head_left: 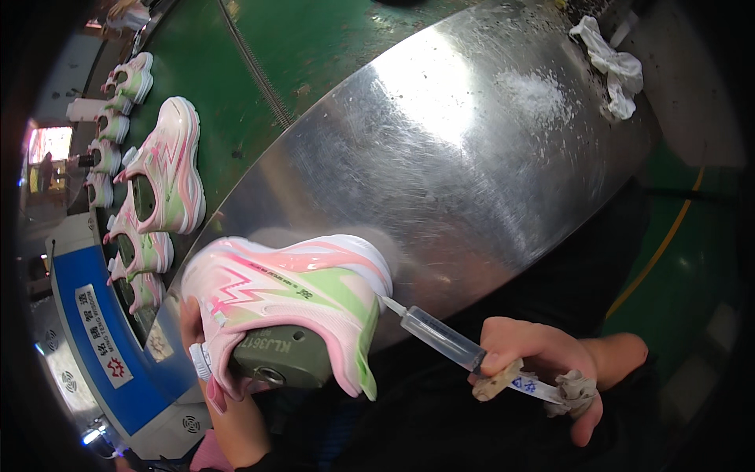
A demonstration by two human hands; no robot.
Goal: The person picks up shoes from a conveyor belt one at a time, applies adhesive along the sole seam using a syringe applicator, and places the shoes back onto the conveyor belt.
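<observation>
A pink, white and green sneaker (259, 271) lies tilted over the near edge of the metal table, a dark green shoe last (287, 358) filling its opening. My left hand (191, 324) grips it at the toe and tongue side, with most fingers hidden behind the shoe. In my right hand (523, 346) is a clear plastic syringe (442, 338), its barrel between thumb and fingers and grey-white wrapping around its flange and plunger end. The syringe's narrow tip meets the shoe's heel, near where the upper joins the white sole.
A shiny, scratched metal table (330, 173) spreads ahead, with white residue (535, 94) and a crumpled white cloth (609, 67) at its far right. Left, several matching sneakers (169, 169) line a green conveyor belt (200, 59). A blue and grey machine panel (102, 346) stands at lower left.
</observation>
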